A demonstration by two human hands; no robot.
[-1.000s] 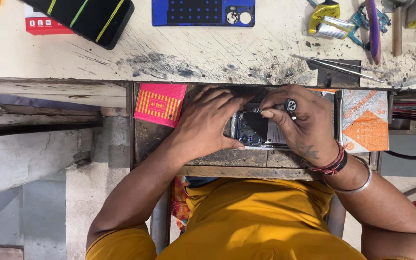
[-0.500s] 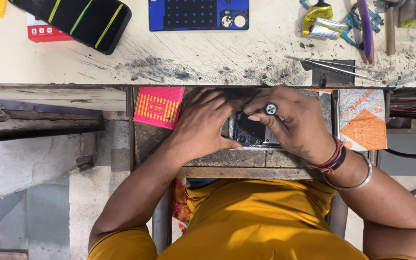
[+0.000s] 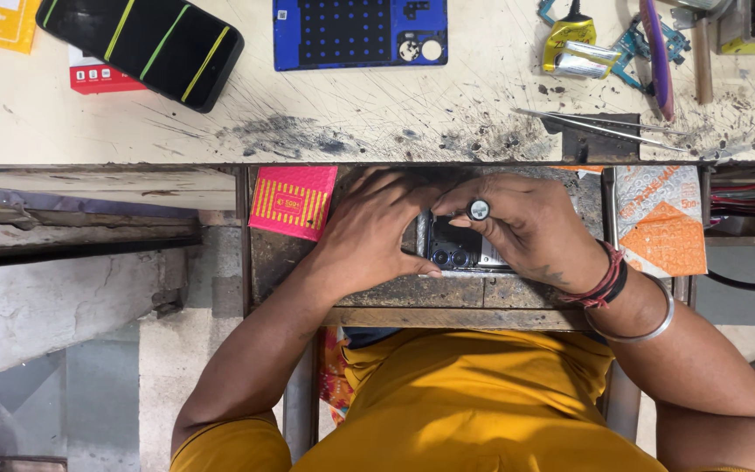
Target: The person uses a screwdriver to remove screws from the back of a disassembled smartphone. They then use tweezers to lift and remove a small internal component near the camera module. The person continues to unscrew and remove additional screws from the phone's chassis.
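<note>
Bench top: pale cream, really scratched up, dark grime smeared along the front edge.
Drawer: pulled out under the bench, rusty brown metal bottom, worn wooden front rail.
Shelf: old wooden ledge on the left below the bench, paint flaking.
Floor: grey concrete, patchy and stained, lighter slab on the left.
Right side: dark gap under the bench with red and black cables running through.
Light: even and soft, pretty bright, no hard shadows on the bench.
</note>
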